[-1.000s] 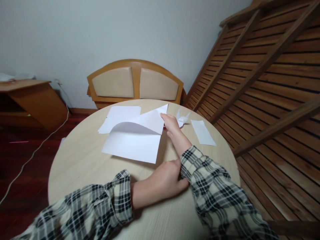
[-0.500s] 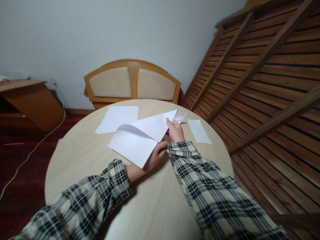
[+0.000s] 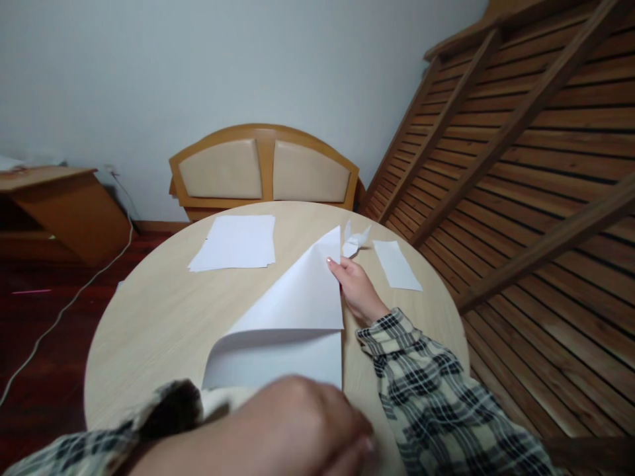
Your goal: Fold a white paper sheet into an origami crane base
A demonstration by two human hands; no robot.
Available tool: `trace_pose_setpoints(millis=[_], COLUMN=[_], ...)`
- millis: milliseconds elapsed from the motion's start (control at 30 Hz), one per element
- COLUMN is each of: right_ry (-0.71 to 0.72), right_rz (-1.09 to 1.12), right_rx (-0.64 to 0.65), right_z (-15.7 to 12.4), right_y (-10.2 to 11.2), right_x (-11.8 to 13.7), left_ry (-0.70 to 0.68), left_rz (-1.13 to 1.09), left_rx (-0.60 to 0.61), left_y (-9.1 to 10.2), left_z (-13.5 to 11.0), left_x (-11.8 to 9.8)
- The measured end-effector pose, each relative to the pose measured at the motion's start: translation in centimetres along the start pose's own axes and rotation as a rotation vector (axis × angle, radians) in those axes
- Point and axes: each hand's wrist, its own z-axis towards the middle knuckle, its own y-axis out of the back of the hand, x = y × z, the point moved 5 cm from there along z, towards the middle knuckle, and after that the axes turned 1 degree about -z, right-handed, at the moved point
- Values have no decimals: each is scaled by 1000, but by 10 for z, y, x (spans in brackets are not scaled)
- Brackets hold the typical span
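My right hand (image 3: 357, 285) pinches a sheet of white paper (image 3: 297, 294) by its right edge, thumb on top. The sheet is folded over diagonally, with a point at the top and a loose, curved fold on the left. Close to the camera, my left hand (image 3: 292, 426) is blurred in front of the paper's lower edge. Its fingers look bent, and whether they touch or hold anything is unclear. Just beyond my right hand stands a small folded paper figure (image 3: 353, 244) with two upright points.
A stack of white paper (image 3: 241, 241) lies at the back left of the round table (image 3: 149, 344). Toward the right edge is a white paper strip (image 3: 397, 264). Behind the table stands a padded headboard (image 3: 268, 165), with wooden slats (image 3: 520, 152) leaning on the right.
My left hand has come from under the paper toward the camera. The paper has turned more upright, moving nearer me, and my right hand has moved slightly right and down with it.
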Motion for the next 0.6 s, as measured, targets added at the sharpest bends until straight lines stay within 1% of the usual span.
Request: trace_pose_setpoints(millis=[67,100,133,167,200,233,267,300,333,367,400,467,600], right_ry=[-78,-121,-163,-198,-227,-247,-262,-272,-274,-270,-259,-228,-179], right_rz=[-13,-29,-47,-69,-93,-114,-132,-150,-169,-189,-212,-254,-314], right_rx=[113,176,251,332,407,470,517,545,560,566,569,577,598], right_z=[-6,-9,-13,-17,-21,-25,-28,-30,-31,-32,-32,-31,-31], right_y=[-8,-13,-18,-22,-27,-30,-32,-32,-32,-31,-30,-28,-28], right_x=[-3,-4,-6,-8,-10,-13,-15,-18,-20,-22,-23,-25,-24], left_ry=[88,115,163,201,226,227,227,262,315,340,337,344,387], left_rz=[26,24,33,61,92,104,74,17,-65,-148,-208,-315,-539], left_rx=[-244,-378,-481,-562,-609,-670,-708,-701,-645,-578,-533,-480,-481], left_y=[54,77,95,107,113,116,115,109,100,90,82,71,60], left_z=[10,15,20,24,28,31,32,33,35,36,38,39,40], left_x=[5,13,27,44,61,78,93,108,121,130,134,139,148])
